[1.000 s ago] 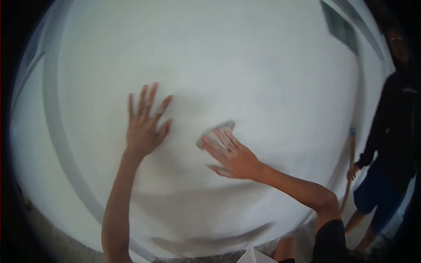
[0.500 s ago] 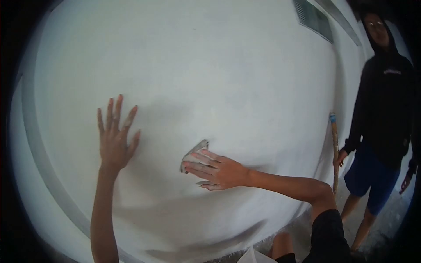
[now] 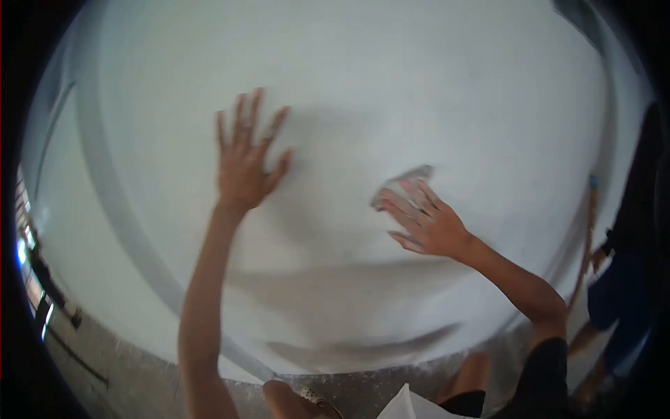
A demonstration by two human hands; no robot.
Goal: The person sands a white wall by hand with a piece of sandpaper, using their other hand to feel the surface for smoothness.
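Fingers spread, my left hand (image 3: 246, 167) lies flat against a white wall (image 3: 335, 293), holding nothing. Lower and to its right, my right hand (image 3: 434, 227) presses a thin grey sheet that looks like sandpaper (image 3: 420, 172) onto the same wall. The sheet's upper edge sticks out past the fingers; the rest is hidden beneath them. Pale dust coats the fingertips of my right hand.
At the right edge stands another person (image 3: 624, 293) in dark clothes, a hand near an upright pole (image 3: 592, 216) with a blue top. My knees and the grey floor (image 3: 139, 370) are below. A grey band (image 3: 118, 188) runs down the wall's left side.
The view has turned left and down, so both hands, the wall and the other person appear farther right. Both hands stay on the wall, the sheet still under my right hand.
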